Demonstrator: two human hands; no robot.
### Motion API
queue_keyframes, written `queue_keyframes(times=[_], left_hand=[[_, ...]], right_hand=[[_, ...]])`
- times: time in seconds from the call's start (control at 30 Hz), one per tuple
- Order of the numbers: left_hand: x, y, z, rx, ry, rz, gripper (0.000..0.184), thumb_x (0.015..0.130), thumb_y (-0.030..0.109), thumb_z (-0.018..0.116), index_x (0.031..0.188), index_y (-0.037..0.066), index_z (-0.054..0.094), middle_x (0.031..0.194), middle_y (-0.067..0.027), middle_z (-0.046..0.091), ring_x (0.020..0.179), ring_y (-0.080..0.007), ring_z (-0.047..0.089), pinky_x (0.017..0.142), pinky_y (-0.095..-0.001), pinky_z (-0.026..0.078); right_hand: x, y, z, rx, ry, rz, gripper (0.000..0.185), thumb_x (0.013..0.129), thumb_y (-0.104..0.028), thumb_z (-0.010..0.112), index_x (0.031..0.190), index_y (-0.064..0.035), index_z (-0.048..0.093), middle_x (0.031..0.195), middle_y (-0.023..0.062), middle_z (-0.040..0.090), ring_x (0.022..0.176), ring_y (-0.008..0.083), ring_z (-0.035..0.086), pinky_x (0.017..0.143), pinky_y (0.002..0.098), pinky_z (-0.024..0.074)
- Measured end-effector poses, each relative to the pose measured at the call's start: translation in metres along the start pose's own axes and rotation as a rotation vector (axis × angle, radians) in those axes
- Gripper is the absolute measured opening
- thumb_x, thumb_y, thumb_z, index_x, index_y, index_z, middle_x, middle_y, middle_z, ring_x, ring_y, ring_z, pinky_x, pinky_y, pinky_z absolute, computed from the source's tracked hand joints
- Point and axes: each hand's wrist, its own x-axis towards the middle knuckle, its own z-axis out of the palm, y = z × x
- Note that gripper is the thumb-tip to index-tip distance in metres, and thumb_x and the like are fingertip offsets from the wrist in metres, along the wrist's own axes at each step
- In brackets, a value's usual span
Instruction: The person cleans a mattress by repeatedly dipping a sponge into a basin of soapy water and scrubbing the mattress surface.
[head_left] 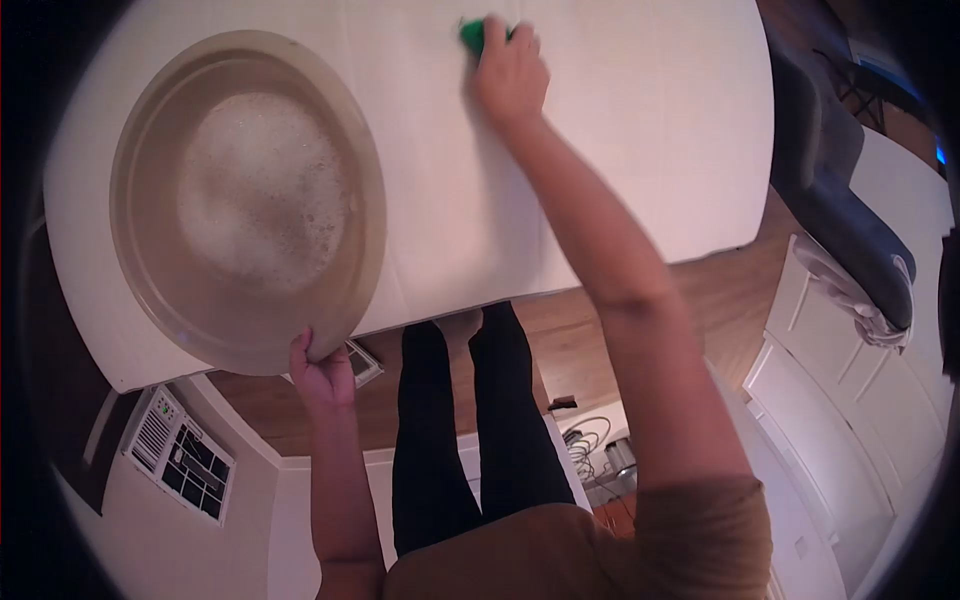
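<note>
Green sponge [473,36], perhaps, in the right hand [512,82].

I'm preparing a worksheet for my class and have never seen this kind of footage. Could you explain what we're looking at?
There is no machine here, just a person's bare hands. The single picture comes from a camera worn on the head, looking forward and down, so the person's own dark-clad legs show below. On the white surface sits a wide basin with foam inside. The left hand grips its near rim. The right hand holds something small and green; its exact nature is unclear.
</note>
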Motion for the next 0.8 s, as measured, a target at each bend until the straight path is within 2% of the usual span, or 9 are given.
queue_keyframes(times=[0.07,0.17,0.3,0.43,0.5,0.63,0.67,0.77,0.8], left_hand=[[-0.004,-0.002,0.004,-0.002,0.018,-0.007,0.027,0.087,0.006,0.055,0.112,-0.003,0.053,0.115,-0.0132,0.059,0.104,-0.0246,0.061,0.089,-0.0383,0.053],[0.002,0.001,-0.005,-0.011,0.044,-0.017,0.027,0.086,0.006,0.054,0.112,-0.003,0.053,0.115,-0.0133,0.059,0.104,-0.0258,0.06,0.091,-0.04,0.052],[0.004,-0.004,-0.005,-0.024,0.059,-0.008,0.03,0.086,0.005,0.054,0.115,-0.002,0.051,0.115,-0.0136,0.059,0.107,-0.027,0.059,0.092,-0.0421,0.052],[-0.001,-0.01,0.003,-0.034,0.065,0.062,0.032,0.085,0.006,0.054,0.115,-0.003,0.05,0.115,-0.0133,0.059,0.107,-0.027,0.059,0.091,-0.0422,0.052],[-0.002,-0.013,0.011,-0.046,0.125,0.078,0.032,0.085,0.005,0.055,0.115,-0.003,0.05,0.114,-0.0133,0.059,0.107,-0.027,0.059,0.091,-0.0422,0.052],[-0.006,-0.013,0.013,-0.063,0.132,0.087,0.029,0.083,0.001,0.055,0.112,-0.002,0.051,0.113,-0.0134,0.059,0.105,-0.0245,0.06,0.088,-0.0388,0.055],[0.0,-0.013,0.007,-0.077,0.106,0.052,0.03,0.083,0.001,0.056,0.113,-0.002,0.05,0.113,-0.0134,0.059,0.105,-0.0246,0.06,0.087,-0.0386,0.055],[0.0,-0.012,0.012,-0.068,0.089,0.033,0.03,0.083,0.001,0.056,0.113,-0.002,0.05,0.111,-0.013,0.059,0.102,-0.0244,0.06,0.087,-0.0378,0.055],[-0.002,-0.012,0.014,-0.048,0.111,0.048,0.03,0.084,0.001,0.056,0.113,-0.002,0.05,0.11,-0.0127,0.059,0.101,-0.0242,0.061,0.087,-0.0371,0.055]], right_hand=[[-0.085,0.001,-0.039,0.043,-0.241,0.132,0.037,0.079,-0.005,0.052,0.115,-0.0065,0.054,0.094,0.0206,0.054,0.083,0.0374,0.056,0.067,0.0472,0.0472],[-0.245,0.003,-0.105,0.141,-0.482,-0.093,0.039,0.082,-0.007,0.052,0.12,-0.0114,0.057,0.099,0.0204,0.054,0.091,0.0367,0.058,0.075,0.0453,0.0491],[-0.156,-0.008,-0.06,0.187,-0.557,-0.332,0.033,0.085,-0.01,0.05,0.117,-0.0126,0.055,0.091,0.0162,0.054,0.085,0.0317,0.058,0.072,0.0432,0.0478],[0.043,-0.057,0.026,0.168,-0.134,-0.171,0.021,0.084,-0.012,0.049,0.104,-0.009,0.053,0.091,0.0162,0.054,0.086,0.0321,0.055,0.065,0.0439,0.0455],[0.02,-0.073,0.016,0.191,-0.134,-0.188,0.022,0.083,-0.011,0.049,0.105,-0.0087,0.053,0.09,0.0164,0.053,0.086,0.0329,0.055,0.065,0.0439,0.0457],[-0.161,-0.081,-0.051,0.352,-0.748,-0.206,0.03,0.086,-0.015,0.048,0.115,-0.013,0.052,0.103,0.019,0.052,0.093,0.0314,0.057,0.074,0.0441,0.0494],[-0.197,-0.07,-0.06,0.366,-0.741,-0.525,0.028,0.088,-0.018,0.046,0.116,-0.0152,0.053,0.107,0.0178,0.052,0.093,0.0306,0.058,0.076,0.044,0.0493],[-0.176,-0.054,-0.037,0.348,-0.697,-0.814,0.026,0.09,-0.019,0.044,0.114,-0.0162,0.053,0.108,0.0172,0.053,0.094,0.0307,0.058,0.076,0.0432,0.0489],[-0.14,-0.054,-0.01,0.391,-0.84,-0.449,0.024,0.09,-0.018,0.044,0.113,-0.0168,0.052,0.107,0.0165,0.055,0.094,0.0307,0.058,0.074,0.0432,0.0482]])
